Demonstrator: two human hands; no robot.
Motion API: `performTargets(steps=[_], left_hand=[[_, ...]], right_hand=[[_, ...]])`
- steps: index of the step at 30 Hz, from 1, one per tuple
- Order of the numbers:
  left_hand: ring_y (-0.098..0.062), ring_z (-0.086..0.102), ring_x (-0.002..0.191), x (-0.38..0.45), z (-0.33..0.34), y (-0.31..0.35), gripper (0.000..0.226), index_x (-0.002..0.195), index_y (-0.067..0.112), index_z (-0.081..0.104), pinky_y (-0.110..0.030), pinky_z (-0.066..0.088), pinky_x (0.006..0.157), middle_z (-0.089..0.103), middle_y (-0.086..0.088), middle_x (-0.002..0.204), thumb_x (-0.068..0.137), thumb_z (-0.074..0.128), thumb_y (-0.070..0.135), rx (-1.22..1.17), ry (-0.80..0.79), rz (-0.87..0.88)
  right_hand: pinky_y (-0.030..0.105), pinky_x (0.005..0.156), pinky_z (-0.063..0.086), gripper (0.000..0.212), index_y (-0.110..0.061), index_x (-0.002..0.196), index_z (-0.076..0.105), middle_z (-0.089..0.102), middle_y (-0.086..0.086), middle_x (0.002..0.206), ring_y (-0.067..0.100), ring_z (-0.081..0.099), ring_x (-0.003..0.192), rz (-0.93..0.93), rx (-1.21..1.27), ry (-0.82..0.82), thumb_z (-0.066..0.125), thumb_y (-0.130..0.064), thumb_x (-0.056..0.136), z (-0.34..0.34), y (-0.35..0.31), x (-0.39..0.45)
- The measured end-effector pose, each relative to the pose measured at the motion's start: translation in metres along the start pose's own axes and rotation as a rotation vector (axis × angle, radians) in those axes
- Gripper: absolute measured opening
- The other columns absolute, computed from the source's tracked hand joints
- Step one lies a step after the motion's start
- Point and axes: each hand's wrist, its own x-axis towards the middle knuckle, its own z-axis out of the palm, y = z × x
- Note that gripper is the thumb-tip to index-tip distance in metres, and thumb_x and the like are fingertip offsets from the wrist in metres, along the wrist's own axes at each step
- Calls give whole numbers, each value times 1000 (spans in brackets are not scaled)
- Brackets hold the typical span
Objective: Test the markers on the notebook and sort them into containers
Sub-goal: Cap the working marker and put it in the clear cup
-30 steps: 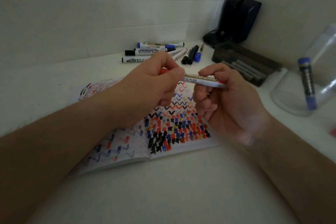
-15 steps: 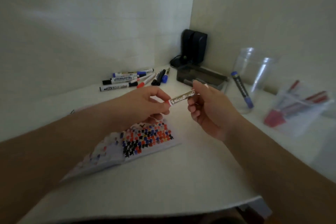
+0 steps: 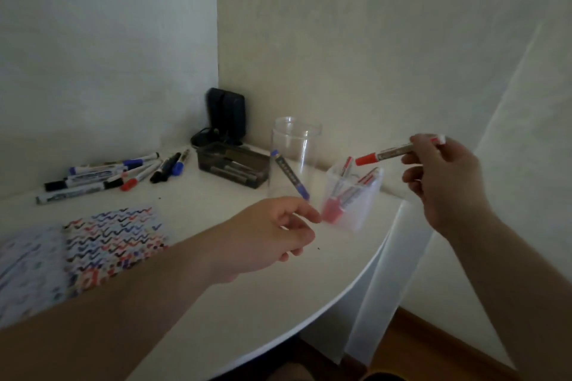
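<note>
Head view: our right hand (image 3: 445, 182) pinches the red marker (image 3: 388, 154) at its rear, just above the cup (image 3: 356, 195); light, stiff, slick barrel. Left hand (image 3: 272, 238) hangs relaxed, empty.

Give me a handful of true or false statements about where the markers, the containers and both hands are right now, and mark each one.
1. The right hand holds a red-capped marker above the small translucent container. True.
2. The left hand grips a marker. False: it holds nothing, its fingers loosely curled.
3. The tall clear jar has a blue marker leaning inside it. True.
4. The small translucent container holds only black markers. False: the markers in it are red.
5. The notebook lies closed. False: it lies open, its pages covered in coloured marks.
</note>
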Motion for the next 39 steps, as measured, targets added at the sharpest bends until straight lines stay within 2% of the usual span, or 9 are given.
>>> performTargets(steps=[5, 9, 12, 16, 19, 24, 28, 32, 39], left_hand=[[-9, 72, 87, -9, -32, -14, 15, 104, 43, 71, -26, 59, 76, 74, 12, 96, 96, 69, 30, 135, 29, -13], [1, 68, 88, -28, -91, -40, 17, 113, 45, 67, -16, 53, 78, 68, 21, 104, 97, 66, 40, 483, 96, -58], [-1, 59, 108, -44, -151, -68, 24, 121, 50, 58, -28, 50, 97, 58, 19, 126, 97, 59, 53, 748, 104, -226], [-20, 49, 127, -65, -204, -114, 48, 131, 54, 54, -45, 44, 108, 52, 7, 138, 88, 46, 76, 956, 199, -403], [-16, 44, 123, -78, -215, -138, 58, 131, 59, 53, -42, 42, 106, 49, 14, 132, 82, 40, 86, 903, 224, -298], [-8, 40, 116, -79, -223, -151, 40, 123, 58, 62, -37, 40, 104, 49, 20, 122, 87, 52, 73, 803, 300, -195], [-9, 43, 111, -78, -222, -161, 28, 120, 52, 68, -35, 43, 100, 51, 19, 116, 95, 55, 59, 749, 381, -130], [-9, 43, 115, -78, -224, -165, 29, 120, 49, 68, -33, 41, 103, 53, 18, 120, 96, 54, 59, 734, 410, -122], [-5, 55, 103, -80, -227, -165, 22, 110, 40, 75, -34, 50, 97, 62, 17, 111, 94, 61, 46, 682, 480, -66]], right_hand=[[26, 48, 43, 31, -27, 125, 62, 76, 13, 85, 21, 54, 51, 41, -43, -66, 69, -21, 96, 12, 15, -4], [31, 50, 43, 23, -22, 111, 67, 68, 14, 72, 23, 53, 50, 11, 11, -221, 62, -4, 96, 56, 10, -34], [26, 41, 36, 24, -17, 97, 65, 63, 9, 62, 22, 49, 44, 56, -5, -451, 58, 6, 94, 122, 26, -65], [27, 47, 46, 23, -20, 105, 68, 68, 10, 77, 19, 60, 53, 128, -189, -724, 64, 0, 93, 220, 64, -87], [28, 63, 55, 22, -26, 114, 67, 70, 5, 93, 16, 69, 69, 133, -344, -847, 65, -13, 97, 286, 90, -92], [19, 69, 48, 28, -36, 124, 69, 65, -10, 100, 5, 61, 83, -203, -617, -948, 58, -26, 101, 382, 114, -103], [40, 86, 56, 40, -35, 134, 64, 60, 8, 125, 27, 62, 101, -488, -884, -969, 47, -18, 102, 443, 129, -94], [39, 85, 51, 33, -33, 130, 64, 49, 9, 117, 30, 57, 99, -595, -1160, -984, 46, -21, 106, 464, 137, -87], [31, 69, 52, 12, -24, 102, 71, 46, -1, 99, 21, 54, 83, -833, -587, -918, 60, -18, 102, 422, 132, -88]])
